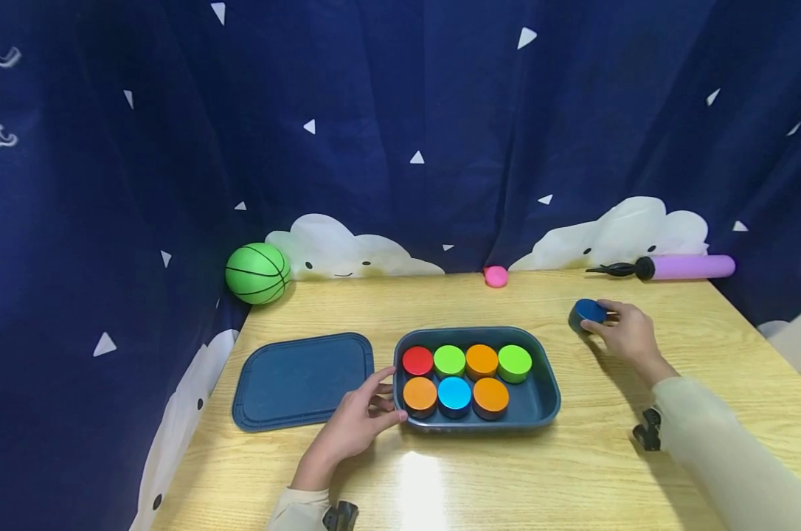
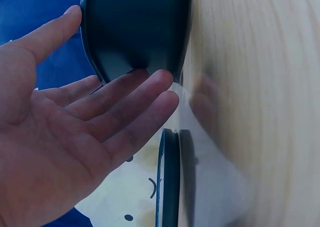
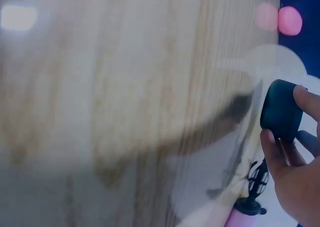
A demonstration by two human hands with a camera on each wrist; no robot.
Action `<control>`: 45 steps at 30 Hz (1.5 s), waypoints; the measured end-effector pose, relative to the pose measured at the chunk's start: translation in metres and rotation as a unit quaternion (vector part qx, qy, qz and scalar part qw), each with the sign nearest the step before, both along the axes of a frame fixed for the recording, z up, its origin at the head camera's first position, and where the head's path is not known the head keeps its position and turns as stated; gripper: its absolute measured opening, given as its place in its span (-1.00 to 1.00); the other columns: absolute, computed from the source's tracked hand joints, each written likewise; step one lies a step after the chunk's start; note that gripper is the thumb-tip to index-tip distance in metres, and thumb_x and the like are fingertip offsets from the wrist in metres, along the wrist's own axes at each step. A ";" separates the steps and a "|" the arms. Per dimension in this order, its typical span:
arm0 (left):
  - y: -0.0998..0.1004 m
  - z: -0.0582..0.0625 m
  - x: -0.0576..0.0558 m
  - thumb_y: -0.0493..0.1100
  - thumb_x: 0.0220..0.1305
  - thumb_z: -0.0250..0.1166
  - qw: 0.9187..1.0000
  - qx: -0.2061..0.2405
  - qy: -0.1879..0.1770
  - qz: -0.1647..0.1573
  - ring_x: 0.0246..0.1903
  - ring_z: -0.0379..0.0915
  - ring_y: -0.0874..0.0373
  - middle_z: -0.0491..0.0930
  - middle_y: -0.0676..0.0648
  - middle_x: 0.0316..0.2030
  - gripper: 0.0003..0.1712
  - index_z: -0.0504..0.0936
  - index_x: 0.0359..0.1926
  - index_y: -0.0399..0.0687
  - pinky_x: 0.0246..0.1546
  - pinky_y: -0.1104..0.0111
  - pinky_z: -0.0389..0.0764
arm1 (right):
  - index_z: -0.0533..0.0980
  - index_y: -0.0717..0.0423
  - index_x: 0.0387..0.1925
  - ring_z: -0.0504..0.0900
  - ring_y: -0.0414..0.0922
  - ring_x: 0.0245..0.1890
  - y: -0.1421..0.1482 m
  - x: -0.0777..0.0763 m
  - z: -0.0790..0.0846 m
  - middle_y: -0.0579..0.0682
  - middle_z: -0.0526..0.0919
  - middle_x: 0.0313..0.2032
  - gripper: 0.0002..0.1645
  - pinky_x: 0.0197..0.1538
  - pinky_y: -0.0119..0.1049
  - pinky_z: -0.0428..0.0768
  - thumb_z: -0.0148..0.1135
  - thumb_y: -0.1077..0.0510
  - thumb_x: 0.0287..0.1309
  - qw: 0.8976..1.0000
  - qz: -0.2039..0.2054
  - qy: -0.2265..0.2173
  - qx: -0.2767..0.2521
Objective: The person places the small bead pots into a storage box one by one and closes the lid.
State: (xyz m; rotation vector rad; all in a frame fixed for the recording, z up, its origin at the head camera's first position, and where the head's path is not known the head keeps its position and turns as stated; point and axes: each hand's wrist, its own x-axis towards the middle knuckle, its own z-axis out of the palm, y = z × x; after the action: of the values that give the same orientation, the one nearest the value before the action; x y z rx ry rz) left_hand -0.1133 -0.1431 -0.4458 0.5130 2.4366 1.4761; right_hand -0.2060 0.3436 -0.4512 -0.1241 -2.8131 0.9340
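A dark blue rectangular box [image 1: 536,402] with rounded corners stands on the table, holding several short round blocks. Inside are red [image 1: 417,361], green [image 1: 450,361], orange [image 1: 482,361] and light blue [image 1: 454,396] ones, in two rows; bare floor shows at the near right corner. At the box's left end, my left hand [image 1: 355,424] touches the wall with extended fingers, thumb at the near left corner. Over the table's right side, my right hand [image 1: 629,339] pinches a dark blue round block [image 3: 281,109] between thumb and fingers; its shadow falls on the wood.
A flat dark blue lid [image 1: 304,381] lies left of the box. Along the back are a green ball [image 1: 257,273], a small pink object [image 1: 496,276] and a purple hand pump [image 1: 689,267] with a black nozzle. A blue curtain [image 1: 374,110] hangs behind the table.
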 end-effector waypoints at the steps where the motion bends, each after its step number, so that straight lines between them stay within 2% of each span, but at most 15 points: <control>1: 0.000 0.000 0.000 -0.10 0.31 0.40 1.000 0.001 0.000 0.000 -0.01 0.62 -0.01 0.60 -0.24 0.20 -0.16 0.23 0.51 -0.09 0.05 0.23 0.71 | 0.34 0.49 0.33 0.58 0.43 0.08 -0.002 0.002 0.001 0.57 0.47 0.18 -0.18 -0.04 0.17 0.70 0.34 -0.04 0.31 1.000 0.002 0.007 0.000; 8: -0.001 0.000 0.000 -0.08 0.31 0.41 1.000 -0.005 0.004 0.000 -0.01 0.63 -0.03 0.59 -0.26 0.20 -0.15 0.23 0.51 -0.12 0.04 0.21 0.71 | 0.45 0.39 0.29 0.64 0.39 0.02 -0.020 0.018 0.018 0.50 0.54 0.14 -0.22 -0.11 0.10 0.72 0.42 -0.05 0.23 0.998 0.029 0.053 0.004; 11: -0.001 0.000 0.000 -0.08 0.31 0.41 1.000 -0.007 0.005 -0.002 -0.01 0.63 -0.03 0.59 -0.27 0.20 -0.15 0.23 0.50 -0.12 0.03 0.21 0.71 | 0.49 0.37 0.25 0.67 0.38 -0.03 -0.028 0.029 0.025 0.49 0.56 0.11 -0.27 -0.18 -0.24 0.76 0.47 0.01 0.19 0.996 0.053 0.074 -0.008; 13: -0.001 0.000 0.000 -0.08 0.31 0.41 1.000 -0.006 0.004 -0.002 -0.02 0.63 -0.02 0.59 -0.26 0.20 -0.15 0.23 0.50 -0.12 0.03 0.22 0.71 | 0.52 0.38 0.22 0.69 0.33 -0.07 -0.035 0.037 0.029 0.48 0.58 0.08 -0.31 -0.24 -0.51 0.71 0.49 0.07 0.16 0.993 0.069 0.088 -0.024; 15: -0.001 0.000 0.000 -0.08 0.31 0.41 1.000 -0.005 0.002 -0.002 -0.02 0.63 -0.02 0.60 -0.26 0.20 -0.15 0.23 0.51 -0.11 0.04 0.22 0.71 | 0.54 0.37 0.20 0.74 0.04 -0.12 -0.041 0.044 0.033 0.45 0.60 0.05 -0.35 -0.25 -0.72 0.60 0.50 0.12 0.14 0.991 0.082 0.099 -0.042; 18: 0.000 0.000 0.000 -0.08 0.31 0.41 1.000 -0.002 0.000 -0.002 -0.02 0.63 -0.01 0.60 -0.25 0.20 -0.16 0.23 0.51 -0.10 0.04 0.22 0.71 | 0.56 0.36 0.17 0.60 -0.45 -0.14 -0.049 0.056 0.039 0.39 0.62 0.00 -0.38 -0.21 -0.72 0.61 0.52 0.19 0.10 0.987 0.096 0.113 -0.063; 20: 0.000 0.000 0.000 -0.08 0.31 0.41 1.000 -0.002 -0.001 -0.003 -0.02 0.63 -0.01 0.60 -0.25 0.20 -0.16 0.23 0.51 -0.11 0.04 0.22 0.71 | 0.56 0.35 0.17 0.48 -0.64 -0.16 -0.056 0.063 0.042 0.35 0.64 -0.01 -0.38 -0.20 -0.67 0.65 0.53 0.23 0.07 0.985 0.105 0.117 -0.078; 26: -0.001 0.000 0.000 -0.08 0.31 0.41 1.000 -0.004 -0.003 -0.004 -0.02 0.63 -0.01 0.59 -0.26 0.20 -0.15 0.23 0.50 -0.12 0.04 0.20 0.71 | 0.56 0.34 0.17 0.59 -0.50 -0.19 -0.076 0.084 0.049 0.26 0.64 -0.01 -0.35 -0.15 -0.55 0.71 0.55 0.25 0.03 0.981 0.137 0.096 -0.100; 36: 0.000 0.000 -0.001 -0.07 0.31 0.41 1.000 -0.004 0.000 -0.005 -0.04 0.63 0.01 0.60 -0.26 0.19 -0.15 0.23 0.51 -0.12 0.04 0.19 0.71 | 0.56 0.35 0.17 0.61 -0.39 -0.19 -0.093 0.097 0.036 0.15 0.62 -0.06 -0.32 -0.14 -0.44 0.75 0.57 0.32 -0.05 0.970 0.189 0.097 -0.120; 40: 0.000 0.000 -0.001 -0.07 0.31 0.41 1.000 -0.007 0.001 -0.004 -0.04 0.63 0.02 0.61 -0.25 0.19 -0.15 0.23 0.50 -0.12 0.03 0.20 0.72 | 0.56 0.37 0.16 0.62 -0.39 -0.19 -0.097 0.101 0.033 0.14 0.62 -0.08 -0.30 -0.11 -0.53 0.71 0.60 0.32 -0.09 0.968 0.193 0.105 -0.119; 45: -0.001 0.000 0.000 -0.07 0.31 0.41 1.000 -0.008 0.007 -0.006 -0.05 0.64 0.00 0.61 -0.27 0.17 -0.15 0.24 0.50 -0.14 0.02 0.21 0.72 | 0.63 0.24 0.08 0.61 -0.38 -0.20 -0.101 0.108 0.033 0.07 0.63 -0.09 -0.34 -0.11 -0.53 0.70 0.65 0.25 -0.14 0.973 0.185 0.105 -0.089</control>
State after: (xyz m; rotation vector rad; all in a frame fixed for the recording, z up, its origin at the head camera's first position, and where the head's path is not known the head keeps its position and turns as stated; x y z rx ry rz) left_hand -0.1132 -0.1442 -0.4459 0.5373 2.4497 1.4521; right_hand -0.0984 0.2423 -0.4179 0.4649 -2.5957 1.1962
